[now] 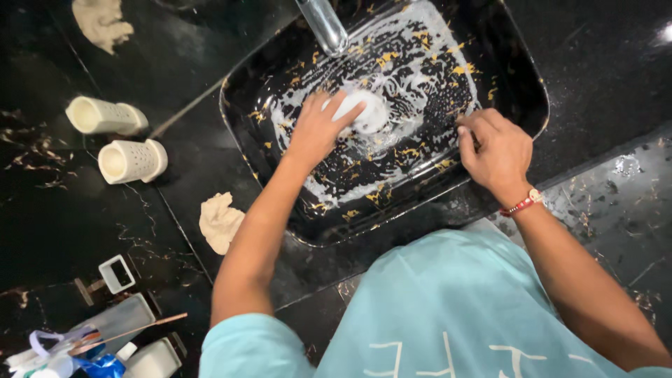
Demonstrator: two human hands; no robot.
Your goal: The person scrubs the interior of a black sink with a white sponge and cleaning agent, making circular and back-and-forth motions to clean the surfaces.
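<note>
We note our left hand (pixel 316 131) closed around a white scrubber (pixel 365 113), pressed to the soapy bottom of the black basin (pixel 280 77) below the chrome tap (pixel 323 24). Our right hand (pixel 495 150) is loosely curled, fingertips on the inner right wall; whether it holds anything, we cannot tell. A crumpled cloth (pixel 220 221) lies on the counter just left of the basin; two white holders (pixel 119 140) sit farther left.

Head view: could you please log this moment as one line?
left hand: scrubbing with white sponge | right hand: resting in soapy black gold-flecked basin
</note>
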